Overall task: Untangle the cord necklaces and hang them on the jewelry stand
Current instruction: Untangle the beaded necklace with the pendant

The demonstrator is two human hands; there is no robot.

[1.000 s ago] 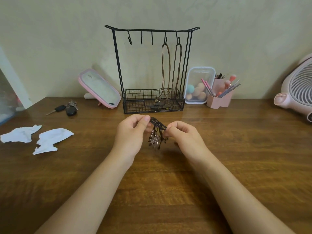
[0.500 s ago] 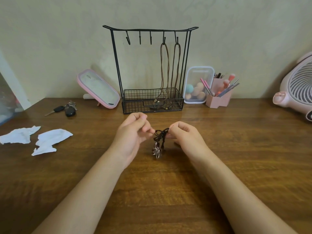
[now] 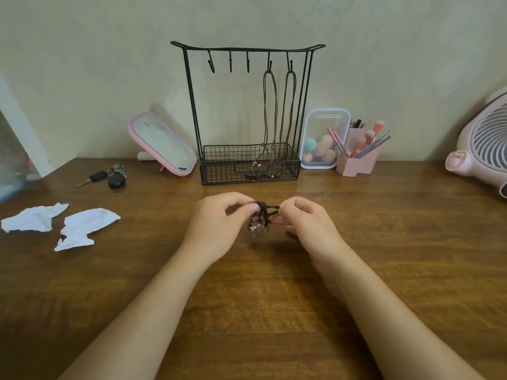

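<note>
Untangling in hand. Dark cord tangle (image 3: 264, 213), pendants dangling, held just above table (image 3: 384, 270), near centre, pinched between left hand (image 3: 219, 223) and right hand (image 3: 307, 226), fingertips closed on opposite ends. Two brown necklaces (image 3: 265, 111) hung on right hooks of jewelry stand (image 3: 191, 105), far centre. Next, probably: tease one loop loose, lift to free left hook (image 3: 211, 65).

Over the wooden desk (image 3: 384, 242), the left hand (image 3: 219, 222) and the right hand (image 3: 306, 224) each pinch a dark tangle of cord necklaces (image 3: 265, 211) stretched between them, its blurred pendants (image 3: 256, 229) dangling. Behind stands the black wire jewelry stand (image 3: 247, 48), with two brown cord necklaces (image 3: 275, 105) hanging from its two rightmost hooks into the basket.
</note>
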